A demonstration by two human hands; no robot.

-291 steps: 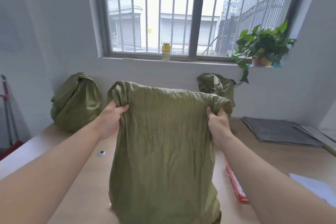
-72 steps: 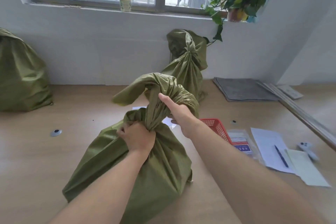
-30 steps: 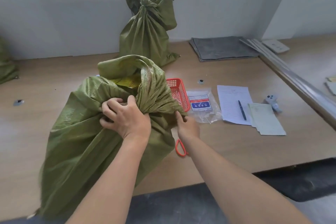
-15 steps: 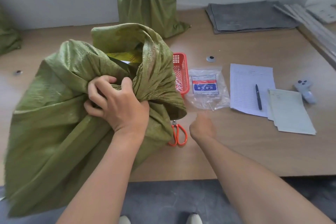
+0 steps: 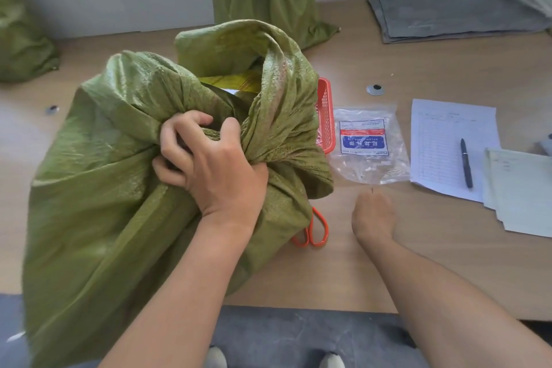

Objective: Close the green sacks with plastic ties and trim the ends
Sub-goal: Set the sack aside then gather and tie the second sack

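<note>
The left hand (image 5: 215, 170) is clamping the sack (image 5: 119, 188) neck shut — untied, untrimmed — while the right hand (image 5: 372, 213), grip I can't tell, is hovering, ties (image 5: 366, 143) at its twelve o'clock.

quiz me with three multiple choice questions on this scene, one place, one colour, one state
1. Where does the pen lie? A on the printed sheet; B in the basket; C on the grey mats.
2. What colour are the scissors handles? A blue; B orange; C black.
3. What is the left hand doing? A lying flat on the table; B holding the pen; C gripping the front sack by its bunched neck.
Answers: 1 A, the pen crosses the sheet; 2 B, orange loops poke from under the sack; 3 C, it clutches the gathered fabric.
</note>
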